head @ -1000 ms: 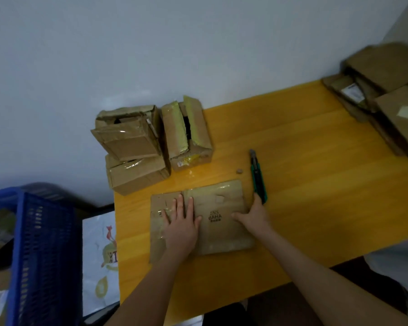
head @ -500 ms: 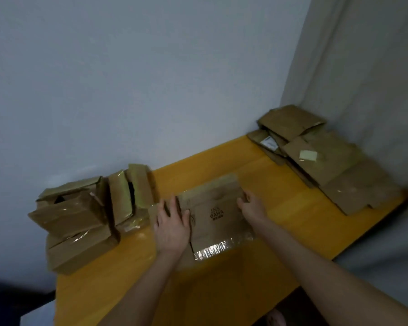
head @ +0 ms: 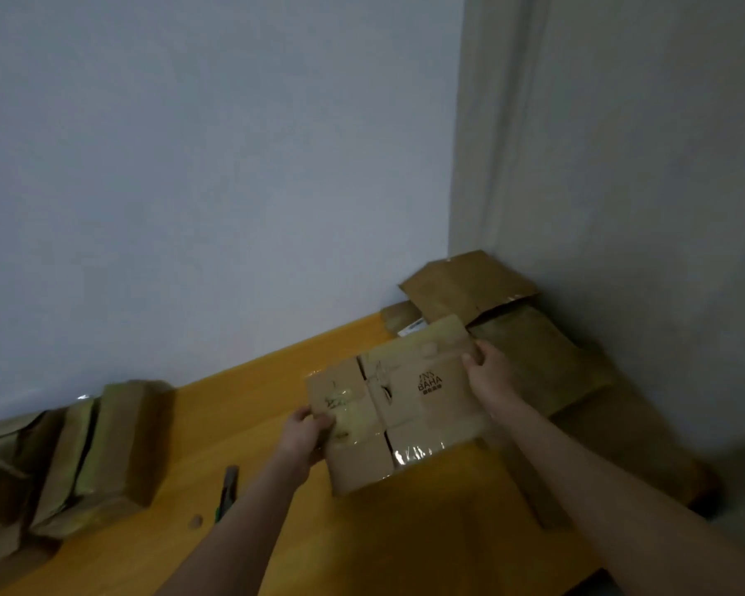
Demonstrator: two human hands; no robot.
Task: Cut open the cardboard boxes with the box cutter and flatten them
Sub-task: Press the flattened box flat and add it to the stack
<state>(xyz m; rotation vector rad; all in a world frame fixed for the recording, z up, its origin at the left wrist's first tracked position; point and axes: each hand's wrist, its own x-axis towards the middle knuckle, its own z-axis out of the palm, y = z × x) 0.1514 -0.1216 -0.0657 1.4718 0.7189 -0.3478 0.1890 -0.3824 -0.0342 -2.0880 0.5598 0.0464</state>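
Flattened box: is being held by both hands, seemingly raised off the table, with its right end over the pile of flattened boxes in the corner, probably so it can join that stack.
Left hand: its fingers are pinching the box's left edge, thumb on top, steadying the sheet.
Right hand: its fingers are curling round the far right edge, guiding that end.
Box cutter: is lying on the table beside the left forearm, not needed for stacking.
Uncut boxes: are waiting at the table's left end.

L grip + R grip both curled, pinching; forearms extended fwd, apart.
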